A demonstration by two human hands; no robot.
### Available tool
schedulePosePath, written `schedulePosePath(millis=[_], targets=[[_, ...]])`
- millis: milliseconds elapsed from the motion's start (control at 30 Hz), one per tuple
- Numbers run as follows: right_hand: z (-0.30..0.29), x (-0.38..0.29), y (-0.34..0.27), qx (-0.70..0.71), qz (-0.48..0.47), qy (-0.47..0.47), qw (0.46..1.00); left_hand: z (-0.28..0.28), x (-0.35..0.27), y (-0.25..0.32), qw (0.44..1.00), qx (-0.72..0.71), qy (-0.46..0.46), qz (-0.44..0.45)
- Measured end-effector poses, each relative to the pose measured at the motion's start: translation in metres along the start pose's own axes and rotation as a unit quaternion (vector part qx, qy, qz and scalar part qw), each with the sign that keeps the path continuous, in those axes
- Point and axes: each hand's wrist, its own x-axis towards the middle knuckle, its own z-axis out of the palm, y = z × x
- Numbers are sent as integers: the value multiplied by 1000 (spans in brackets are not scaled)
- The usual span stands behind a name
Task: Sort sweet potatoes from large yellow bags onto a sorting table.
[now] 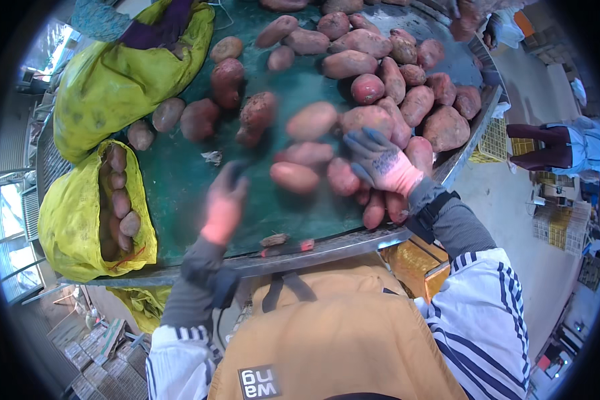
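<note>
My right hand [385, 162], in a pink knitted glove with blue-grey coated fingers, lies palm down with fingers apart. It touches a large sweet potato [367, 122] at the near side of a heap of sweet potatoes [415, 105]. My left hand [226, 200], gloved alike and blurred, hovers over the green tabletop [180, 210] with nothing visible in it. Between my hands are a long sweet potato [294, 178] and a blurred sweet potato [311, 121]. At the left, an open yellow mesh sack [70, 225] lies on its side, with several sweet potatoes [121, 202] in its mouth.
A second yellow sack [115, 95] lies at far left, with another person's sleeved arm [155, 25] at its mouth. Another person's hand [462, 20] is at the far right. A metal rim [325, 254] edges the table. Plant debris [274, 240] lies near it.
</note>
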Motion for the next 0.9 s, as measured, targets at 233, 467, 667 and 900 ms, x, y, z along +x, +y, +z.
schedulePosePath(millis=[233,467,667,900], targets=[[-54,-5,72,-409,-134,269,861,84,66,45,953,287,-95,30],[-23,-60,23,-181,-97,364,909,98,49,40,931,297,-209,-45],[34,-104,-59,194,1,280,940,84,1,84,943,188,-273,15],[79,-91,-90,699,-60,244,670,65,-63,128,950,92,-183,235]])
